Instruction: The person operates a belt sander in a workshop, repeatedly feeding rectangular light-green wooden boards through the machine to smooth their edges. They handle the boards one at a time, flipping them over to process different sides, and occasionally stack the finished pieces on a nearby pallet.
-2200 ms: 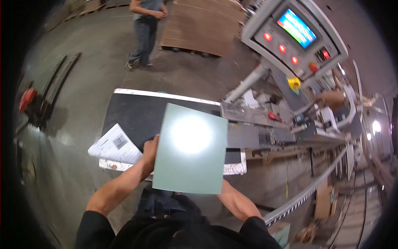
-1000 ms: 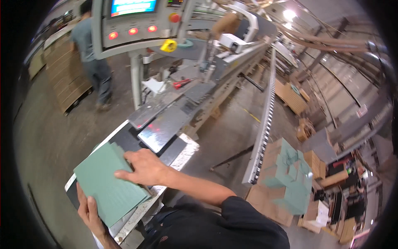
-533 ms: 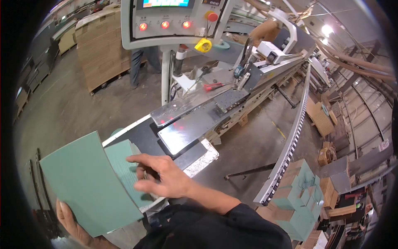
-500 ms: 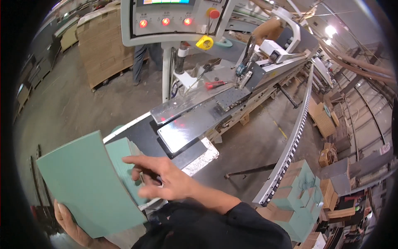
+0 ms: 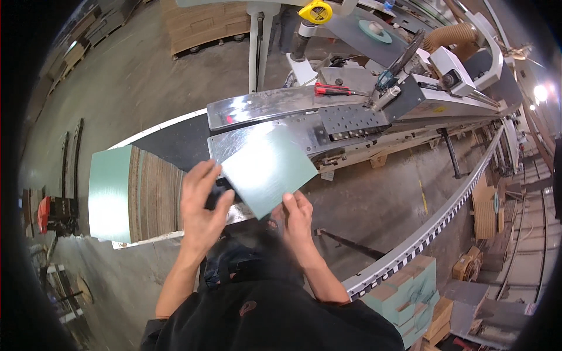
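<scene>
A pale green square board (image 5: 269,169) lies tilted over the metal plate (image 5: 228,143) of the machine bed. My right hand (image 5: 298,219) grips its near edge, thumb on top and fingers underneath. Beside the board's left corner is my left hand (image 5: 202,205), its fingers and thumb apart and nothing between them. To the left of that hand, a stack of boards (image 5: 155,193) stands on edge on the dark table (image 5: 170,140), its outermost green face (image 5: 111,193) turned outward.
A long metal fence (image 5: 263,105) runs behind the plate. On the machine lie a red cutter (image 5: 332,89) and, higher up, a yellow tape measure (image 5: 316,11). A curved rail (image 5: 404,257) sweeps along the right, with green-topped boxes (image 5: 404,295) below it.
My left hand has let go of the green board it held at the left. My right hand now holds a board over the plate. The view has shifted, and the stack shows fully.
</scene>
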Demonstrator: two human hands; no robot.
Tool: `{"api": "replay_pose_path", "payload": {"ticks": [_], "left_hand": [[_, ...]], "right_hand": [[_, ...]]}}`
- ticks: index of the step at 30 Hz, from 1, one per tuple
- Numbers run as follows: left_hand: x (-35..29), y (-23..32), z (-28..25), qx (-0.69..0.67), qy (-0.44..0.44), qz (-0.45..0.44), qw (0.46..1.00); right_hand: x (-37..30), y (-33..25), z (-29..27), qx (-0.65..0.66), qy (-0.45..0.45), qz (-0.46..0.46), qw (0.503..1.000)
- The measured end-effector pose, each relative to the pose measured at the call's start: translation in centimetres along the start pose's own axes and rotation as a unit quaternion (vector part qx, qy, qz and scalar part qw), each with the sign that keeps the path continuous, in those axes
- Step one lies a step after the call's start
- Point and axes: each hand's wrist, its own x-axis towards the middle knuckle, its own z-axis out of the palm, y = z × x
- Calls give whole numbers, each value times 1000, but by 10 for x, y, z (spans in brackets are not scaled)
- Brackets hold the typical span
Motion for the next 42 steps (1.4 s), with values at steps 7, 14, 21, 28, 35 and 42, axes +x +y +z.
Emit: {"api": "replay_pose_path", "payload": {"ticks": [7,14,21,28,35,42], "left_hand": [[-8,-50,80,72,-98,-25,992],[20,-81,111,76,-108,23,991],[28,-96,118,39,-89,69,993],[33,-107,134,8,-75,116,990],[29,-91,159,79,-66,116,988],[53,-40,215,118,-98,131,979]], "right_hand": [[82,25,-20,-10,74,-36,997],[96,13,-19,-136,53,-23,989],[64,15,-21,-413,200,-284,842],[87,35,-25,-549,200,-371,722],[95,19,-42,-556,193,-384,711],[122,-31,-98,-550,187,-372,724]]}}
